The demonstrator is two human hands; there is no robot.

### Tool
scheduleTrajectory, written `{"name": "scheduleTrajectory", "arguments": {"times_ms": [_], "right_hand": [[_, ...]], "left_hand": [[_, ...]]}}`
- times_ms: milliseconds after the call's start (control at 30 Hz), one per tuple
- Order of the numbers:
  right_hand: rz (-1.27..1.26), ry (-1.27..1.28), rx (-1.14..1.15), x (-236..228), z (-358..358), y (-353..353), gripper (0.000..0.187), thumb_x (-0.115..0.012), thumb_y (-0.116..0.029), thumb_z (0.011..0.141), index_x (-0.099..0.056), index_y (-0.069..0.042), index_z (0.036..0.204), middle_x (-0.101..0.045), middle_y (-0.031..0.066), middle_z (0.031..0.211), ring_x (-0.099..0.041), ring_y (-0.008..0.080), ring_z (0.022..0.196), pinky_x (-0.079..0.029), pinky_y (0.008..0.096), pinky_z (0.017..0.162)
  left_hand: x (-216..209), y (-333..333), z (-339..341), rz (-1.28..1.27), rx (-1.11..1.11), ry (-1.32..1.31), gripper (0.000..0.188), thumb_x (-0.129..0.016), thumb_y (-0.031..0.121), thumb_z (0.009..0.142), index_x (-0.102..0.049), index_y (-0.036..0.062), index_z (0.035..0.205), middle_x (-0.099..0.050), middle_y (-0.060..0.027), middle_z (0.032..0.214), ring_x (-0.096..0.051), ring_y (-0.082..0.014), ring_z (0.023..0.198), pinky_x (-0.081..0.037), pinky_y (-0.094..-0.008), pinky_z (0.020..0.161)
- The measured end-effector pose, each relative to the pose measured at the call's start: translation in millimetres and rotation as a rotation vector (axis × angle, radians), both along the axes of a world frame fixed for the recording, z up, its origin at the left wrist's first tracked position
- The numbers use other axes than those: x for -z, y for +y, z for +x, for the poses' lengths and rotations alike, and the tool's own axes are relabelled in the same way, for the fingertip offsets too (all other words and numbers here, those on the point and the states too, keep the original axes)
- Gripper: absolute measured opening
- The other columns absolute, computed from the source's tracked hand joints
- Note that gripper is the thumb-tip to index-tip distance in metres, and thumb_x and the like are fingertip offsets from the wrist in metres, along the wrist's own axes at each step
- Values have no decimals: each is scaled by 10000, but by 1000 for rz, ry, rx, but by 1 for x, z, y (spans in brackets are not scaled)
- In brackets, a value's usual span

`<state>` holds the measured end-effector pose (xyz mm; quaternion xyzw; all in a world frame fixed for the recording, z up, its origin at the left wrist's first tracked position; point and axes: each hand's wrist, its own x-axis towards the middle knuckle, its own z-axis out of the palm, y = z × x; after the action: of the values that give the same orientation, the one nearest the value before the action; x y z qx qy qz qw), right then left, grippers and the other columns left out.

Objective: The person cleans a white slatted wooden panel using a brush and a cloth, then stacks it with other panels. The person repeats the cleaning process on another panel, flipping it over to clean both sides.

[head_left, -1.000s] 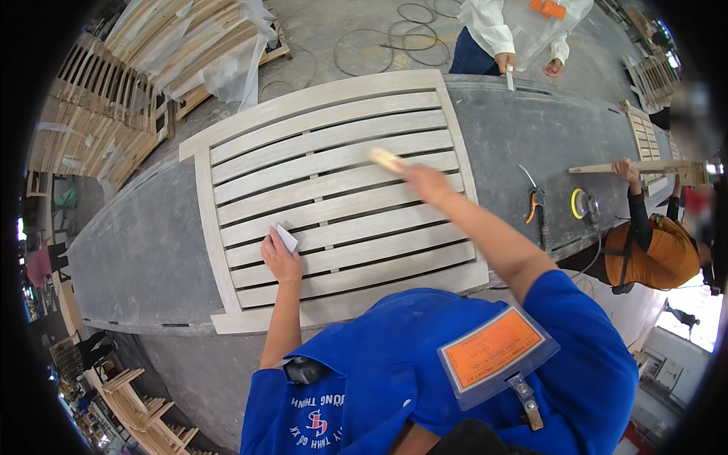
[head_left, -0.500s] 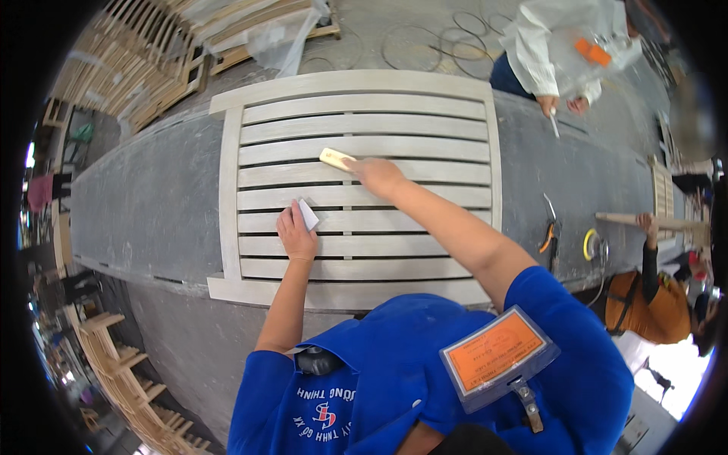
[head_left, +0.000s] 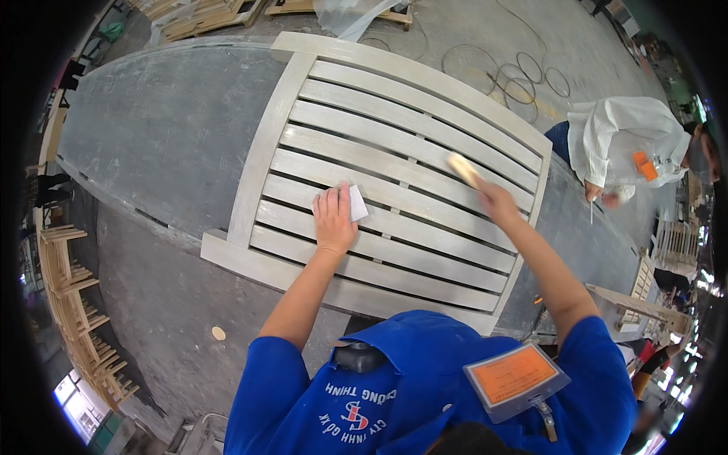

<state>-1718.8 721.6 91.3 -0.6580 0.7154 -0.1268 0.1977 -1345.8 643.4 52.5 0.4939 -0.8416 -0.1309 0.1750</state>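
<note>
A pale whitewashed slatted wooden panel with a frame lies flat on the grey table. My left hand rests on its middle slats and pinches a small white folded sheet at the thumb side; whether it is sandpaper or cloth I cannot tell. Over the panel's right half, my right hand is closed around a short, flat, pale yellow brush-like tool. That tool points up and left and is blurred, so its working end is unclear.
The long grey table runs left and right beneath the panel. Beyond its far right side stands a person in white with a thin white tool. Hoses coil on the floor; wooden racks stand at the left.
The view has turned, so the panel looks tilted. My right hand has moved the yellow tool rightward across the slats. My left hand still has the white sheet on the slats.
</note>
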Motion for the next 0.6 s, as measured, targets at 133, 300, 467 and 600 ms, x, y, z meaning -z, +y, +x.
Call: {"name": "scheduleTrajectory", "arguments": {"times_ms": [133,300,467,600], "right_hand": [[-87,18,-301,21,117,-130,474,-507,-144,863,-422,-242,1319,-558,126,773,-566,295,694,-463,413,639],[31,50,-323,15,206,-220,421,-443,-180,883,-448,-251,1299,-608,165,847,-604,312,761,-477,418,662],[-3,-70,-174,5,131,-151,500,-524,-147,861,-418,-305,1323,-608,160,854,-595,307,766,-472,407,693],[114,13,-118,-20,17,-67,476,-532,-97,846,-472,-260,1289,-612,157,893,-593,316,787,-477,389,704]], "left_hand": [[-3,-1,0,3,-8,16,763,-638,66,613,-344,13,1315,-433,-171,1163,-387,-353,1124,-263,-495,1004],[-6,-3,-1,36,-9,30,760,-635,73,613,-347,15,1313,-429,-171,1164,-387,-357,1121,-264,-498,1002],[-4,-6,2,70,-4,32,773,-623,71,601,-344,23,1321,-425,-172,1171,-386,-362,1117,-263,-507,996],[0,-6,3,75,6,29,753,-601,79,614,-348,18,1321,-424,-168,1177,-382,-357,1124,-257,-517,997]]}}
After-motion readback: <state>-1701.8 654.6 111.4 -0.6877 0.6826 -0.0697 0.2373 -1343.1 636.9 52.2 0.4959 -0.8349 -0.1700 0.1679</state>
